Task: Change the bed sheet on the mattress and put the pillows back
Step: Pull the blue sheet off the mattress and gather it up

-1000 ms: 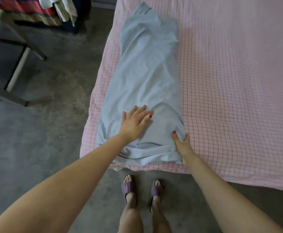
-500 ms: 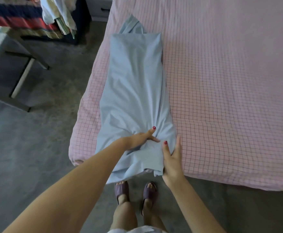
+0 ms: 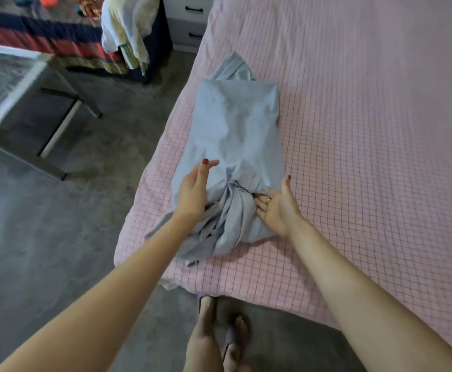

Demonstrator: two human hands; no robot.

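A pink checked bed sheet (image 3: 367, 135) covers the mattress across the whole visible top, its near-left corner rounded over and a small fold of it hanging below that corner. On the sheet, near the left edge and close to the near-left corner, lies a pillow (image 3: 237, 122) inside a pale blue pillowcase (image 3: 227, 218). The filled part of the case lies toward the far end, squared off, with a loose flap of blue cloth poking out beyond it. The near end of the case is unfilled: the cloth is gathered into twisted folds and spreads in a crumpled heap toward the near edge.

The left hand (image 3: 192, 191) is over the left side of the gathered cloth, fingers straight and together, pointing away from the person; it grasps nothing. Whether its palm touches the cloth cannot be told. The right hand (image 3: 279, 208) lies against the right side of the gathered folds, palm turned inward, thumb raised, fingers extended with their tips pressed into the cloth; the grip is released, not clenched. A ring shows on one finger.

Off the bed, a white drawer unit (image 3: 190, 20) stands by the far-left side. Further left, light cloths (image 3: 125, 25) hang over a dark piece of furniture, beside a striped multicoloured cover (image 3: 31, 36). A metal-framed table (image 3: 31, 103) stands on the grey floor (image 3: 58, 251). The person's feet in purple slippers (image 3: 232, 336) are at the near edge.
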